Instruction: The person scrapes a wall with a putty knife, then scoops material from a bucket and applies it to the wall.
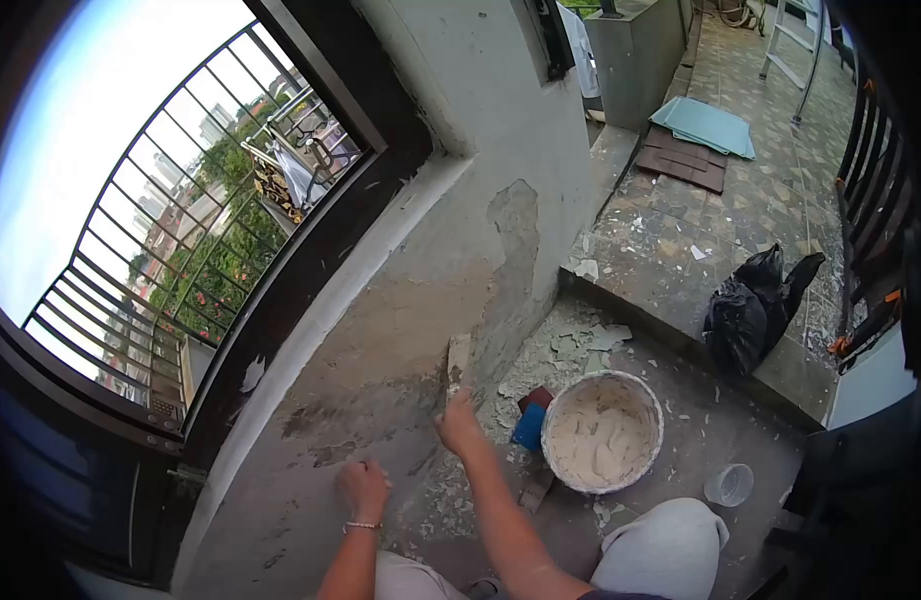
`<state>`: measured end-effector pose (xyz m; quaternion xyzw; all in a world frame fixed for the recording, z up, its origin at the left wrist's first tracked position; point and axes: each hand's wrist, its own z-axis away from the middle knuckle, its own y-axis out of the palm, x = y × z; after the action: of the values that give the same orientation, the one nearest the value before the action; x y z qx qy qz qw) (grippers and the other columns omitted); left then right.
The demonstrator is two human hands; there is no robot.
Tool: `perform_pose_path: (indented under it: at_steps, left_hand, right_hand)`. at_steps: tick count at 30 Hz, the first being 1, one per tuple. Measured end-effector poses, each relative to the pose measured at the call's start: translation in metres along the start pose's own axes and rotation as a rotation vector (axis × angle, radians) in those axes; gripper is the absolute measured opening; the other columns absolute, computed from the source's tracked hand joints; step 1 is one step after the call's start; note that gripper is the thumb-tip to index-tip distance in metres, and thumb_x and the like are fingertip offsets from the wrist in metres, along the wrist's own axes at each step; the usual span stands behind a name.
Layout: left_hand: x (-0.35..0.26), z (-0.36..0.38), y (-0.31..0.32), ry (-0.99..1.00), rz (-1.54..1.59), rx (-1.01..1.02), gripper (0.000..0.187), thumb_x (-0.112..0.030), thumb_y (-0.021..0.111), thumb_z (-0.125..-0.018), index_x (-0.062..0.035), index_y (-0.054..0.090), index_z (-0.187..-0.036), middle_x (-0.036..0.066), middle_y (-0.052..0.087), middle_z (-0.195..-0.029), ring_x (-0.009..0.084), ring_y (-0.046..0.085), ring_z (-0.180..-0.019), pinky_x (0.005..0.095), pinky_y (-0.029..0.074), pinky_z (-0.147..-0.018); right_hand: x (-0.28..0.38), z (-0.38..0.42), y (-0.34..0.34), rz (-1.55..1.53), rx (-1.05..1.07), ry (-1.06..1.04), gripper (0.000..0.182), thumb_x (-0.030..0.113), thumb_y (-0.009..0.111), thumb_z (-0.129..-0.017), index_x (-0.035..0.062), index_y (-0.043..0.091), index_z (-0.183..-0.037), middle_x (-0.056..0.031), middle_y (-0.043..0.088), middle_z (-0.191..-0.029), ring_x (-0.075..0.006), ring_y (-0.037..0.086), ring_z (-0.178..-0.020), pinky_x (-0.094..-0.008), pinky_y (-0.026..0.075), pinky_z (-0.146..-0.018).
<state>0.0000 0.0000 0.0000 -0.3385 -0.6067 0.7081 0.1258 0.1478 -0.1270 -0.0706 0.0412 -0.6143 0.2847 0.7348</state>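
My right hand (pixel 461 425) is closed around a putty knife (pixel 460 355). The blade points up against the lower wall (pixel 411 310), where paint is gone and bare, patchy plaster shows. Lower and to the left, my left hand (pixel 364 490), with a beaded bracelet at the wrist, is curled in near the same wall; whatever its fingers hold, if anything, is hidden. To the right of my right hand stands a round bucket (pixel 659 440) of beige, paste-like filler (pixel 601 435). A blue object (pixel 528 428) and a dark red one lie beside the bucket.
Paint flakes (pixel 561 365) litter the floor along the wall. A clear plastic cup (pixel 729 486) is right of the bucket. On the raised step (pixel 661 270) sit a black plastic bag (pixel 751 315) and light blue sheets (pixel 703 125). A ladder (pixel 796 60) stands farther back.
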Motion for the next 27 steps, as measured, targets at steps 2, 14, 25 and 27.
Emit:
perform_pose_path:
  at_steps: [2, 14, 25, 27]
  left_hand:
    - [0.000, 0.001, -0.001, 0.019, -0.015, -0.005, 0.041, -0.023, 0.043, -0.083, -0.0042, 0.067, -0.056, 0.004, 0.060, -0.047, 0.0178, 0.061, -0.047, 0.0295, 0.048, -0.053]
    - [-0.015, 0.005, -0.008, 0.017, -0.012, -0.019, 0.041, -0.022, 0.043, -0.083, -0.0039, 0.066, -0.055, 0.005, 0.060, -0.046, 0.0177, 0.060, -0.045, 0.0290, 0.048, -0.053]
    - [-0.010, 0.002, -0.006, 0.018, -0.061, -0.025, 0.039, -0.022, 0.043, -0.082, -0.0066, 0.067, -0.055, 0.003, 0.060, -0.047, 0.0178, 0.061, -0.048, 0.0299, 0.048, -0.053]
    - [-0.010, 0.002, -0.006, 0.019, -0.071, -0.022, 0.039, -0.022, 0.043, -0.082, -0.0069, 0.067, -0.055, 0.003, 0.060, -0.047, 0.0178, 0.061, -0.048, 0.0299, 0.048, -0.053]
  right_hand:
    - [-0.005, 0.008, 0.002, 0.022, -0.015, -0.016, 0.067, 0.010, 0.059, -0.080, -0.0187, 0.016, -0.123, -0.0416, 0.048, -0.110, -0.0473, 0.053, -0.104, -0.0446, 0.045, -0.087]
    - [0.044, -0.050, -0.091, 0.020, -0.320, -0.222, 0.065, 0.009, 0.056, -0.080, -0.0187, 0.015, -0.123, -0.0417, 0.048, -0.107, -0.0490, 0.056, -0.094, -0.0481, 0.045, -0.083]
    - [-0.027, 0.025, 0.015, 0.160, 0.055, -0.012, 0.066, 0.010, 0.053, -0.081, -0.0184, 0.015, -0.126, -0.0420, 0.041, -0.118, -0.0497, 0.051, -0.104, -0.0487, 0.043, -0.088]
    - [-0.031, 0.019, 0.016, 0.103, -0.009, -0.049, 0.065, 0.010, 0.054, -0.081, -0.0188, 0.015, -0.126, -0.0420, 0.042, -0.116, -0.0498, 0.051, -0.104, -0.0486, 0.043, -0.088]
